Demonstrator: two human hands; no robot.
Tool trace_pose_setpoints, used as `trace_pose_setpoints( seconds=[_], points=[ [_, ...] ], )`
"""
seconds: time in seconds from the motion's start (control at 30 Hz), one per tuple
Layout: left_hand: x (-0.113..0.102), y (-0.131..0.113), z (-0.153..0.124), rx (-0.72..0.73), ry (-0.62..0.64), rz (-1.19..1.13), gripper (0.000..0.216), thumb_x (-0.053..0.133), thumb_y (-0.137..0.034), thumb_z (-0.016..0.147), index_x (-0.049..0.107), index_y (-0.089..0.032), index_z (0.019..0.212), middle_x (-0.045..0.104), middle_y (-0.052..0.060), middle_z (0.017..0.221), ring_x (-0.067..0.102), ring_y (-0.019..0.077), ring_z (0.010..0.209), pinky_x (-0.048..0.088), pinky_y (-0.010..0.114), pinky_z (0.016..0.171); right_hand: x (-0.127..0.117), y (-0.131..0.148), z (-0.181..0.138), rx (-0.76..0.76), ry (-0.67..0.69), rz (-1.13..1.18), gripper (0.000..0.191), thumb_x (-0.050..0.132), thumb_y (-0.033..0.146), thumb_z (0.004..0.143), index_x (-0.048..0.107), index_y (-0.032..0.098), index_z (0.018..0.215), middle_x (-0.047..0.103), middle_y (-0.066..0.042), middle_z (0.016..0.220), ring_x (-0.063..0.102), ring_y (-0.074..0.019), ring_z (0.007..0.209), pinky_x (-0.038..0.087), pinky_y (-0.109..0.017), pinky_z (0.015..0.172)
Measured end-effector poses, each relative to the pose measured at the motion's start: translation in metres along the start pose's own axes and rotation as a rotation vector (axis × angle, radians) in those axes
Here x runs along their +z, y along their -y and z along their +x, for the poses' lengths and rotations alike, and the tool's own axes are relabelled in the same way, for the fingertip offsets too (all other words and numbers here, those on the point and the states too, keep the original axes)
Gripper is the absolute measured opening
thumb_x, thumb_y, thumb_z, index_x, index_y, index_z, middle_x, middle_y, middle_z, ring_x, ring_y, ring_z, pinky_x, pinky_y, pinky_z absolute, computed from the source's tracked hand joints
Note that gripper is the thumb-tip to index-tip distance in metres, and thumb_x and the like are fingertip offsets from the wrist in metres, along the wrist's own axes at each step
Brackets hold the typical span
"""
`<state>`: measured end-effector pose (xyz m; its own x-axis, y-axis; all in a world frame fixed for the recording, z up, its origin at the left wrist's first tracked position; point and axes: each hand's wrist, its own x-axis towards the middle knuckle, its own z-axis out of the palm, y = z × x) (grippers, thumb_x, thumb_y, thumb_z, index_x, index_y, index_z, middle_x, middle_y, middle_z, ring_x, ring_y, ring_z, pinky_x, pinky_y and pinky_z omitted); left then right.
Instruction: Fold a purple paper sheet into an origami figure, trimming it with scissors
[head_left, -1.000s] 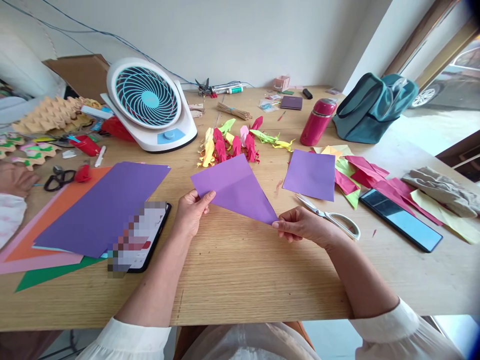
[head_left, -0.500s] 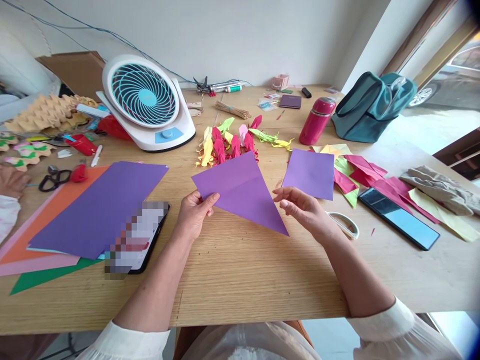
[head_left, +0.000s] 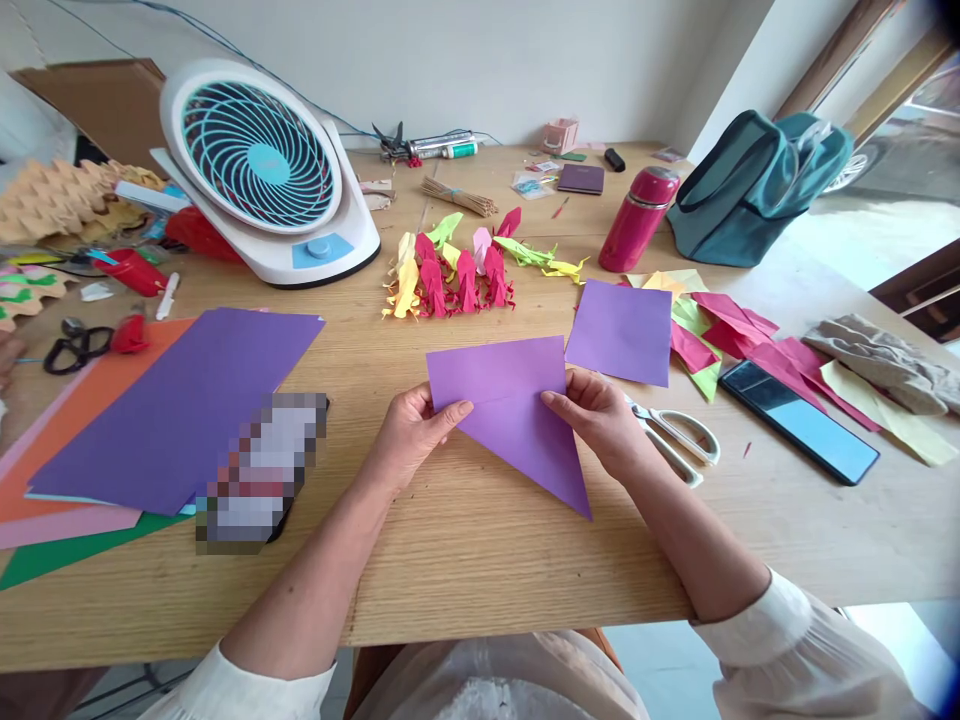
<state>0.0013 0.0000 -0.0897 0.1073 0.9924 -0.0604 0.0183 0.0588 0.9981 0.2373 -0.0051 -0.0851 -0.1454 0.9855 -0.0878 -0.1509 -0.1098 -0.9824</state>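
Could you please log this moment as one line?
Left hand: pinches purple sheet, left side | Right hand: pinches same sheet, right side | Beside right hand: scissors | Beyond sheet: folded paper figures

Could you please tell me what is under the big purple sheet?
Beneath the big purple sheet, an orange sheet, pink sheet, green sheet and light-blue edge show; what it covers is hidden.

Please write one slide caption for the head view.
Left hand and right hand hold purple paper, folded figures beyond.
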Motion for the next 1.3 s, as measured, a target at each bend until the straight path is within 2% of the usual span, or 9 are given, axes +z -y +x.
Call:
trace_pose_setpoints(
  seconds=[0.13, 0.33, 0.6, 0.77, 0.87, 0.97, 1.07, 1.2, 1.3],
  points=[
    [0.008, -0.004, -0.004, -0.034, 0.036, -0.059, 0.035, 0.084, -0.040, 0.067, 0.063, -0.016, 0.081, 0.059, -0.003, 0.069, 0.044, 0.0071, 0.055, 0.038, 0.021, 0.047, 0.001, 0.000, -0.001, -0.009, -0.048, 0.004, 0.035, 0.083, 0.051, 0.070, 0.065, 0.023, 0.079, 0.069, 0.001, 0.077, 0.059, -0.0152, 0.069, 0.047, -0.029, 0.066],
    [0.011, -0.007, -0.008, -0.030, 0.021, -0.033, 0.031, 0.083, -0.035, 0.068, 0.058, -0.017, 0.071, 0.051, -0.008, 0.053, 0.040, 0.0045, 0.045, 0.033, 0.019, 0.044, 0.002, 0.005, -0.005, -0.076, -0.079, -0.022, 0.034, 0.082, 0.052, 0.072, 0.064, 0.023, 0.077, 0.067, 0.001, 0.076, 0.058, -0.0148, 0.068, 0.047, -0.029, 0.064],
    [0.009, -0.014, -0.012, 0.056, -0.017, -0.086, 0.027, 0.080, -0.034, 0.073, 0.058, -0.018, 0.074, 0.063, -0.003, 0.048, 0.057, 0.0108, 0.041, 0.044, 0.020, 0.043, -0.004, 0.006, -0.013, -0.325, -0.143, -0.353, 0.027, 0.076, 0.047, 0.082, 0.067, 0.022, 0.076, 0.066, 0.000, 0.072, 0.056, -0.0151, 0.065, 0.046, -0.030, 0.061],
    [0.007, -0.028, -0.023, 0.234, -0.108, -0.090, 0.028, 0.081, -0.040, 0.075, 0.063, -0.018, 0.077, 0.074, 0.003, 0.072, 0.073, 0.0198, 0.065, 0.056, 0.028, 0.056, 0.005, 0.022, -0.031, -0.514, -0.215, -0.506, 0.011, 0.070, 0.036, 0.089, 0.073, 0.026, 0.090, 0.070, -0.002, 0.077, 0.057, -0.0155, 0.057, 0.048, -0.033, 0.054],
    [0.005, -0.040, -0.032, 0.439, -0.108, -0.031, 0.030, 0.079, -0.048, 0.076, 0.069, -0.020, 0.082, 0.078, 0.008, 0.096, 0.074, 0.0265, 0.092, 0.060, 0.039, 0.077, 0.008, 0.033, -0.040, -0.753, -0.118, -0.543, 0.014, 0.065, 0.026, 0.092, 0.073, 0.028, 0.103, 0.075, -0.006, 0.098, 0.070, -0.0236, 0.081, 0.058, -0.042, 0.075],
    [-0.002, -0.046, -0.040, 0.584, -0.019, 0.079, 0.023, 0.076, -0.043, 0.082, 0.068, -0.022, 0.084, 0.076, 0.009, 0.108, 0.071, 0.0275, 0.105, 0.056, 0.042, 0.090, 0.003, 0.034, -0.045, -0.901, -0.032, -0.611, 0.023, 0.065, 0.017, 0.090, 0.070, 0.028, 0.109, 0.073, -0.007, 0.112, 0.070, -0.0270, 0.101, 0.056, -0.046, 0.090],
    [-0.011, -0.037, -0.048, 0.652, 0.148, 0.343, 0.003, 0.066, -0.025, 0.091, 0.066, -0.022, 0.092, 0.072, 0.009, 0.122, 0.068, 0.0235, 0.111, 0.054, 0.039, 0.094, -0.011, 0.023, -0.051, -0.879, 0.068, -0.807, 0.032, 0.056, 0.007, 0.091, 0.066, 0.026, 0.115, 0.069, -0.009, 0.122, 0.068, -0.0235, 0.106, 0.057, -0.041, 0.088],
    [-0.020, -0.012, -0.062, 0.648, 0.374, 0.744, 0.029, 0.041, -0.004, 0.096, 0.064, -0.021, 0.104, 0.065, 0.010, 0.135, 0.061, 0.0196, 0.125, 0.049, 0.039, 0.105, -0.028, -0.002, -0.067, -0.789, 0.256, -1.084, 0.035, 0.046, 0.004, 0.094, 0.063, 0.022, 0.119, 0.068, -0.011, 0.124, 0.066, -0.0219, 0.106, 0.056, -0.038, 0.085],
    [-0.024, 0.004, -0.071, 0.667, 0.451, 0.968, 0.040, 0.038, 0.005, 0.090, 0.064, -0.019, 0.108, 0.064, 0.008, 0.136, 0.049, 0.0255, 0.139, 0.037, 0.053, 0.116, -0.032, -0.013, -0.079, -0.740, 0.317, -1.279, 0.028, 0.052, 0.011, 0.094, 0.065, 0.020, 0.117, 0.071, -0.009, 0.122, 0.063, -0.0250, 0.099, 0.051, -0.043, 0.084]
  ],
)
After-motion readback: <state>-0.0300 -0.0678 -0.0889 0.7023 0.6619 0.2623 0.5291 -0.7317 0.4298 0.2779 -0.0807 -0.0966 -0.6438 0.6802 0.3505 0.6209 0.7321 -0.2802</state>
